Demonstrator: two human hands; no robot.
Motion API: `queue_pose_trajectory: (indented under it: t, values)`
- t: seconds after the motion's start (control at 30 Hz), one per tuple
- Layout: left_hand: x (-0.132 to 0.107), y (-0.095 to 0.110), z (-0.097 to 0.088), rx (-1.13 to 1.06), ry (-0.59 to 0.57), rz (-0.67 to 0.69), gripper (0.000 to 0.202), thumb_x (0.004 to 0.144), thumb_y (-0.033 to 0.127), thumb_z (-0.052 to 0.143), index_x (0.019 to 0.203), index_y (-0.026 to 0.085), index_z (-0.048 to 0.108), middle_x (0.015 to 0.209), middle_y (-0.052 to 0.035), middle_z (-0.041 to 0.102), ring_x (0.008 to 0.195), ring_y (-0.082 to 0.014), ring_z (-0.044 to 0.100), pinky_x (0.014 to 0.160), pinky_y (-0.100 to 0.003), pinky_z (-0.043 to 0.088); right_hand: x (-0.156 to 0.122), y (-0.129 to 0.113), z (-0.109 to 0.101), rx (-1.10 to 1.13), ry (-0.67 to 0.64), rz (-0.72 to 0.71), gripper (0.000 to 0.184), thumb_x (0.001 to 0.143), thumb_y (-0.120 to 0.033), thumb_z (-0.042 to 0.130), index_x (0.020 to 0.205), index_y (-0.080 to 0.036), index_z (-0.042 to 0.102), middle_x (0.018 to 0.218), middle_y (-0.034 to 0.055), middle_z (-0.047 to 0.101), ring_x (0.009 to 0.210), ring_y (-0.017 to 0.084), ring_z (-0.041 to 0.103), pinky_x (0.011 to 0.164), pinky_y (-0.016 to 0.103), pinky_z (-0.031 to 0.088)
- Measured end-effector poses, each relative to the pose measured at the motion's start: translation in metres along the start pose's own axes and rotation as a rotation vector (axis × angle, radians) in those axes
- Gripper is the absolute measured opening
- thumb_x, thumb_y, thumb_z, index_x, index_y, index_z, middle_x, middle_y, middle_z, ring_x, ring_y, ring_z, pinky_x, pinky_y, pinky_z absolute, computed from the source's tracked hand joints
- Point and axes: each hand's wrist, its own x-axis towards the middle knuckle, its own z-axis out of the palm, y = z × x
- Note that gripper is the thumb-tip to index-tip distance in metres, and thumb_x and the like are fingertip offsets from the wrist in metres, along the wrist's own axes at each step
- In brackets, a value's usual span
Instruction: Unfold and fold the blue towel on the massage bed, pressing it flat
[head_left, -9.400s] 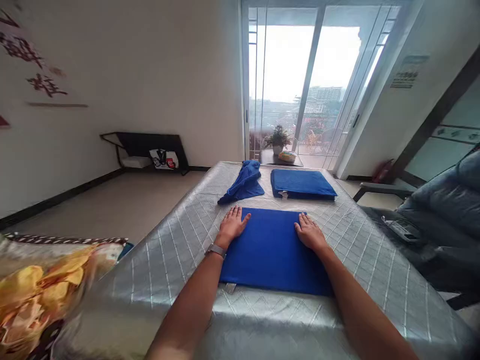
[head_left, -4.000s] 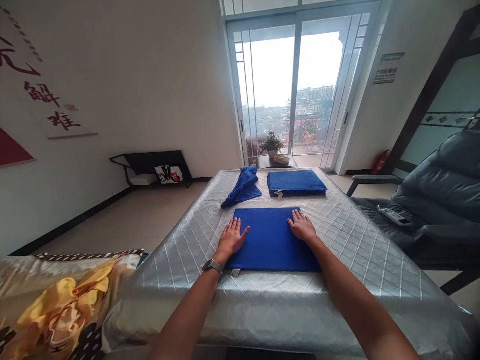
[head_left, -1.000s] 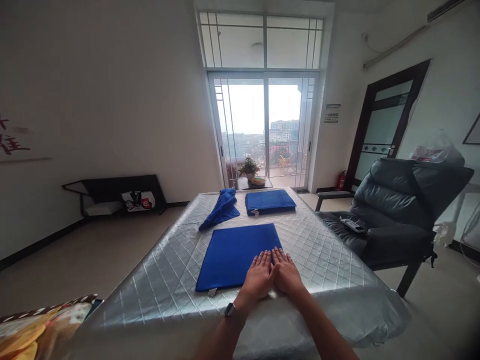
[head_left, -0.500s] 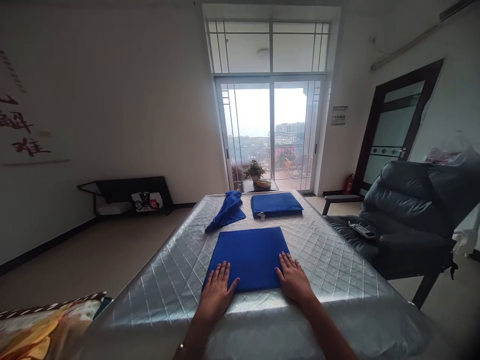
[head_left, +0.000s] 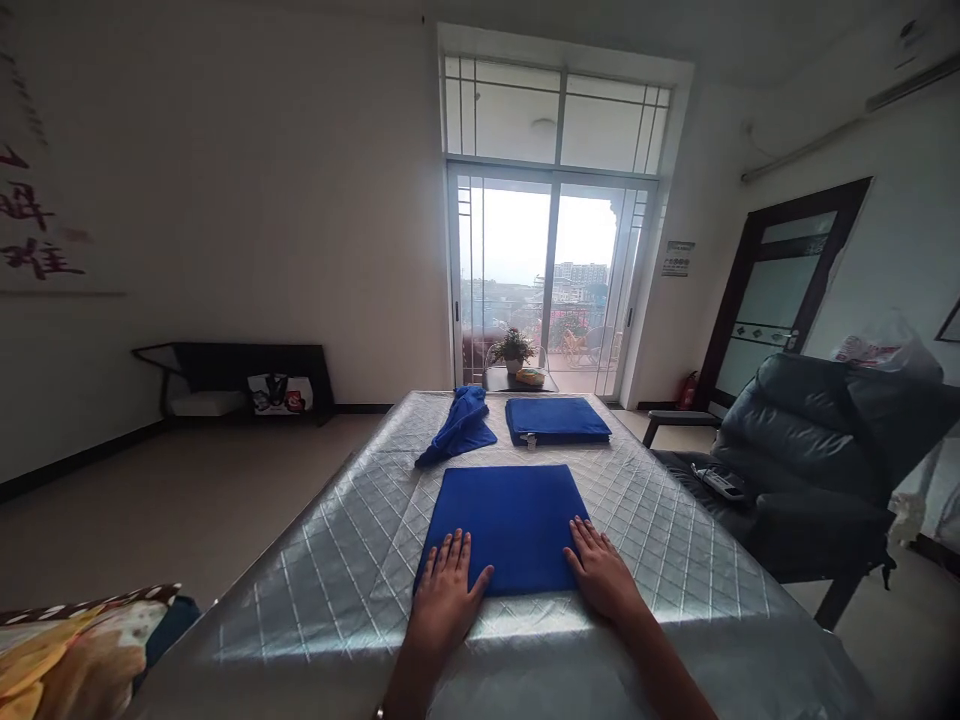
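A folded blue towel (head_left: 506, 520) lies flat near the front edge of a table covered in silver quilted cloth (head_left: 352, 540). My left hand (head_left: 448, 598) rests flat on the towel's near left corner, fingers spread. My right hand (head_left: 602, 573) lies flat on its near right corner, fingers stretched out. Neither hand holds anything. Farther back sit a neat stack of folded blue towels (head_left: 556, 420) and, to its left, a crumpled blue towel (head_left: 461, 426).
A dark reclining armchair (head_left: 795, 460) with a remote on its seat stands right of the table. A patterned cushion (head_left: 75, 650) shows at the bottom left. Behind the table are a small stand with a potted plant (head_left: 514, 352) and glass balcony doors (head_left: 551, 280).
My hands were together at the towel's near right corner a second ago; they have spread apart to its two near corners. The view has tilted up since the oldest frames.
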Motion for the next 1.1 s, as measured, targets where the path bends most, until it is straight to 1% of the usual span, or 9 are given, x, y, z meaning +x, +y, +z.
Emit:
queue_pose_trajectory:
  t: [0.1, 0.17, 0.43, 0.53, 0.63, 0.73, 0.87, 0.93, 1.1]
  values:
    - [-0.001, 0.002, -0.002, -0.009, -0.011, -0.014, 0.081, 0.100, 0.065, 0.025, 0.159, 0.010, 0.029, 0.167, -0.0120, 0.025, 0.156, -0.0293, 0.023, 0.128, -0.051, 0.020, 0.000, -0.001, 0.000, -0.021, -0.008, 0.001, 0.069, 0.103, -0.047, 0.020, 0.163, -0.013, 0.024, 0.171, 0.0040, 0.015, 0.159, 0.018, 0.010, 0.129, 0.038, 0.007]
    - [-0.001, 0.002, -0.001, -0.020, 0.002, -0.017, 0.081, 0.100, 0.067, 0.025, 0.159, 0.011, 0.030, 0.167, -0.0120, 0.025, 0.156, -0.0301, 0.023, 0.128, -0.051, 0.019, 0.000, -0.002, 0.000, -0.044, -0.018, -0.001, 0.069, 0.104, -0.047, 0.020, 0.163, -0.013, 0.023, 0.171, 0.0037, 0.014, 0.159, 0.018, 0.009, 0.129, 0.039, 0.007]
    - [0.001, -0.003, 0.011, -0.030, 0.049, 0.002, 0.085, 0.098, 0.071, 0.021, 0.160, 0.015, 0.032, 0.167, -0.0109, 0.026, 0.156, -0.0325, 0.025, 0.127, -0.054, 0.022, 0.002, -0.002, 0.000, -0.084, -0.047, 0.002, 0.069, 0.104, -0.047, 0.018, 0.164, -0.014, 0.018, 0.171, 0.0026, 0.011, 0.159, 0.018, 0.007, 0.129, 0.040, 0.007]
    - [0.003, -0.003, 0.012, -0.004, 0.021, -0.008, 0.087, 0.097, 0.073, 0.020, 0.160, 0.014, 0.032, 0.168, -0.0112, 0.025, 0.156, -0.0318, 0.024, 0.127, -0.053, 0.019, 0.002, -0.004, 0.000, -0.089, -0.062, 0.023, 0.069, 0.104, -0.047, 0.016, 0.164, -0.015, 0.017, 0.172, 0.0024, 0.008, 0.159, 0.019, 0.005, 0.129, 0.041, 0.006]
    - [0.002, -0.002, 0.007, 0.005, -0.012, -0.011, 0.088, 0.097, 0.073, 0.019, 0.161, 0.014, 0.030, 0.168, -0.0117, 0.021, 0.157, -0.0318, 0.021, 0.128, -0.053, 0.018, 0.001, -0.006, -0.001, -0.095, -0.076, 0.038, 0.069, 0.104, -0.048, 0.016, 0.164, -0.015, 0.014, 0.172, 0.0022, 0.006, 0.159, 0.019, 0.005, 0.129, 0.041, 0.006]
    - [-0.001, 0.000, -0.001, 0.008, -0.053, -0.004, 0.088, 0.097, 0.072, 0.019, 0.162, 0.012, 0.025, 0.169, -0.0128, 0.017, 0.157, -0.0324, 0.018, 0.127, -0.054, 0.017, 0.001, -0.006, -0.003, -0.103, -0.084, 0.035, 0.069, 0.105, -0.048, 0.017, 0.165, -0.014, 0.013, 0.173, 0.0025, 0.006, 0.159, 0.019, 0.005, 0.129, 0.040, 0.005]
    - [-0.006, 0.002, -0.013, 0.019, -0.121, -0.005, 0.089, 0.098, 0.070, 0.018, 0.163, 0.009, 0.019, 0.170, -0.0132, 0.012, 0.158, -0.0300, 0.013, 0.128, -0.051, 0.014, 0.001, -0.001, -0.003, -0.084, -0.110, 0.019, 0.069, 0.105, -0.048, 0.017, 0.165, -0.014, 0.012, 0.173, 0.0029, 0.005, 0.159, 0.019, 0.003, 0.128, 0.041, 0.004]
    - [-0.008, 0.003, -0.016, 0.021, -0.140, -0.010, 0.088, 0.099, 0.070, 0.019, 0.163, 0.009, 0.017, 0.170, -0.0127, 0.010, 0.159, -0.0292, 0.012, 0.129, -0.050, 0.014, -0.001, 0.003, -0.002, -0.072, -0.118, 0.006, 0.069, 0.105, -0.049, 0.017, 0.165, -0.015, 0.013, 0.173, 0.0029, 0.005, 0.159, 0.019, 0.003, 0.128, 0.041, 0.004]
    - [-0.010, 0.005, -0.018, 0.019, -0.151, -0.016, 0.089, 0.098, 0.071, 0.018, 0.163, 0.009, 0.016, 0.170, -0.0125, 0.009, 0.159, -0.0287, 0.011, 0.129, -0.050, 0.012, -0.011, 0.007, 0.002, -0.063, -0.064, -0.013, 0.069, 0.105, -0.049, 0.017, 0.165, -0.016, 0.016, 0.172, 0.0038, 0.009, 0.159, 0.019, 0.006, 0.128, 0.041, 0.005]
